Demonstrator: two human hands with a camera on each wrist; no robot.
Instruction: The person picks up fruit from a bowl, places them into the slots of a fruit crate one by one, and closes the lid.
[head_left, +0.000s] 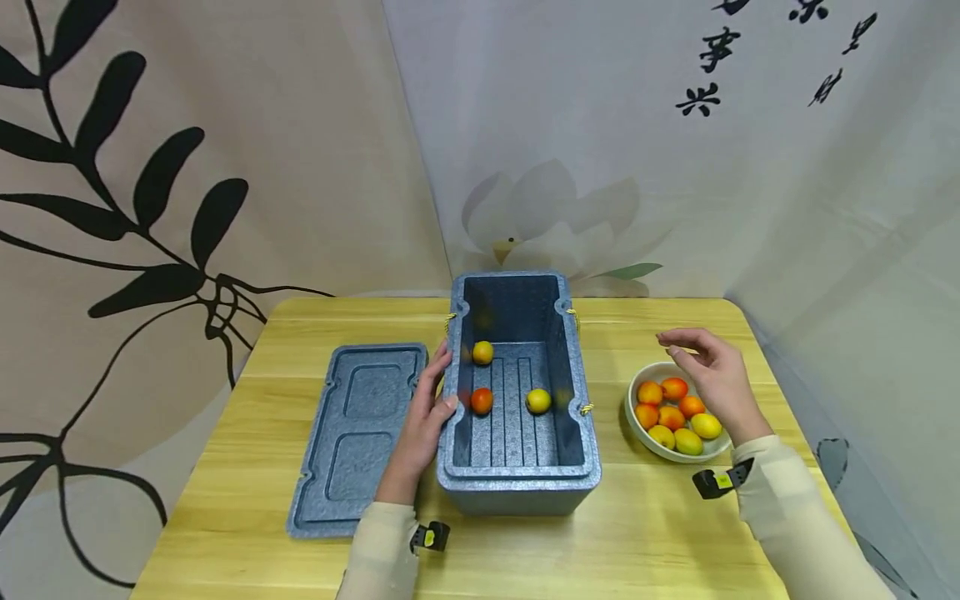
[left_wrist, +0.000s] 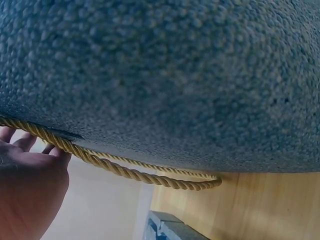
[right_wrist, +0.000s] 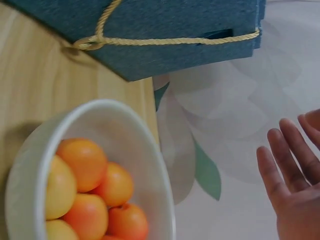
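A deep blue-grey foam box [head_left: 517, 483] stands in the middle of the table, its top uncovered. Inside lie two yellow fruits, one toward the back [head_left: 482, 352] and one at the right [head_left: 537, 401], and a red-orange fruit [head_left: 482, 401] at the left. My left hand [head_left: 423, 421] rests against the box's left side, thumb at the rim; its fingers lie by a gold rope [left_wrist: 125, 172] in the left wrist view. My right hand [head_left: 716, 379] hovers empty over a white bowl [head_left: 637, 425] of several orange and yellow fruits [head_left: 671, 417], fingers apart in the right wrist view.
The box's foam lid [head_left: 360, 433] lies flat on the wooden table [head_left: 645, 533], left of the box. Gold rope handles [right_wrist: 150, 42] hang along the box's sides. Behind the table is a printed cloth backdrop [head_left: 570, 125].
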